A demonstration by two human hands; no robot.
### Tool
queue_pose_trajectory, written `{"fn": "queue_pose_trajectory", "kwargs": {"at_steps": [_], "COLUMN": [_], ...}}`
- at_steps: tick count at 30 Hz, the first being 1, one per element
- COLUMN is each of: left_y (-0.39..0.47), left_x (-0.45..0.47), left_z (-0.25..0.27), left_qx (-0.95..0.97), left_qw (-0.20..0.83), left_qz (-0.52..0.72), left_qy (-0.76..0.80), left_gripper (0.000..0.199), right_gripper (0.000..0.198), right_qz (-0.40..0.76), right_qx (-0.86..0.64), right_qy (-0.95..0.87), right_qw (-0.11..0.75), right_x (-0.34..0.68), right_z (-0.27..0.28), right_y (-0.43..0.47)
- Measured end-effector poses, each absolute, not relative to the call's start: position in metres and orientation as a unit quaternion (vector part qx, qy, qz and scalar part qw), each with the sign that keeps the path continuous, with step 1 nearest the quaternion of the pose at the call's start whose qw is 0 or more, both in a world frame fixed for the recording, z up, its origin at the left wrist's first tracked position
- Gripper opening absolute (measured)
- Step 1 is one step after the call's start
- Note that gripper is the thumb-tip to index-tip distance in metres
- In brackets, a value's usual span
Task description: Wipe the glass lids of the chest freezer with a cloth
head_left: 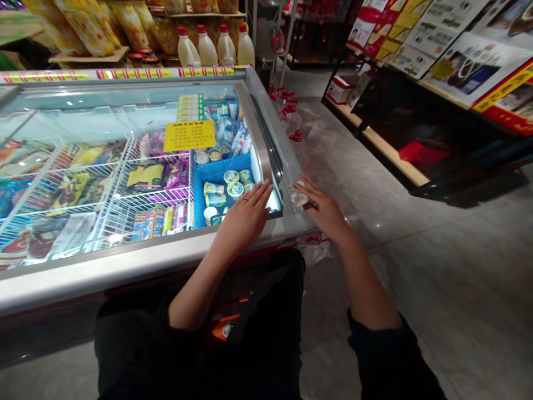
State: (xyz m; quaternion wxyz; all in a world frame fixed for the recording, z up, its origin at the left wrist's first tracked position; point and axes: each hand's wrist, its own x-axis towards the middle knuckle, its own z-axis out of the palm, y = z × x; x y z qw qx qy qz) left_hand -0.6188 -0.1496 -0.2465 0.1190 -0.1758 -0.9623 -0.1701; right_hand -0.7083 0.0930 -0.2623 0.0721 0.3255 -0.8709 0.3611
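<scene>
Nearest are the person's dark trousers (270,316) and right sleeve (389,355). The left hand (248,215) lies flat over the near right corner of the lid (252,119), its fingers straight, close together and with nothing seen in them. The right hand (323,206) is on the freezer's corner rim, fingers narrow on a crumpled white wipe (298,198), which sits just outside the lid. Below the lid, inside the freezer (104,271), a blue basket (233,165) holds tubs (235,190), and white wire baskets (192,189) to its left hold packets (145,176). A yellow sign (189,136) is over the goods. Beyond the freezer's far rim stand red-capped bottles (207,50), in a row beside yellow packs (89,28). Across the grey floor (441,266), at right, a rack (385,143) bears boxes (433,36)
</scene>
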Motion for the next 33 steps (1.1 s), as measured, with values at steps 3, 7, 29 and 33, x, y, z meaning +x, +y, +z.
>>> {"fn": "queue_pose_trajectory", "kwargs": {"at_steps": [3, 7, 29, 33], "left_y": [-0.152, -0.151, -0.272, -0.276], "left_x": [-0.622, -0.621, -0.499, -0.489], "left_z": [-0.249, -0.247, -0.254, -0.259], "left_qx": [-0.18, -0.163, -0.023, -0.004], "left_qw": [0.123, 0.144, 0.182, 0.207], "left_qz": [-0.188, -0.184, -0.097, -0.083], "left_qy": [-0.958, -0.959, -0.978, -0.975], "left_gripper": [0.059, 0.059, 0.054, 0.052], "right_gripper": [0.062, 0.064, 0.062, 0.061], "right_qz": [0.369, 0.362, 0.307, 0.321], "right_qx": [0.301, 0.294, 0.317, 0.263], "right_qy": [-0.876, -0.881, -0.874, -0.881], "right_qw": [0.074, 0.083, 0.204, 0.227], "right_x": [-0.719, -0.711, -0.583, -0.579], "right_z": [-0.263, -0.262, -0.288, -0.288], "right_y": [0.087, 0.086, 0.01, -0.011]}}
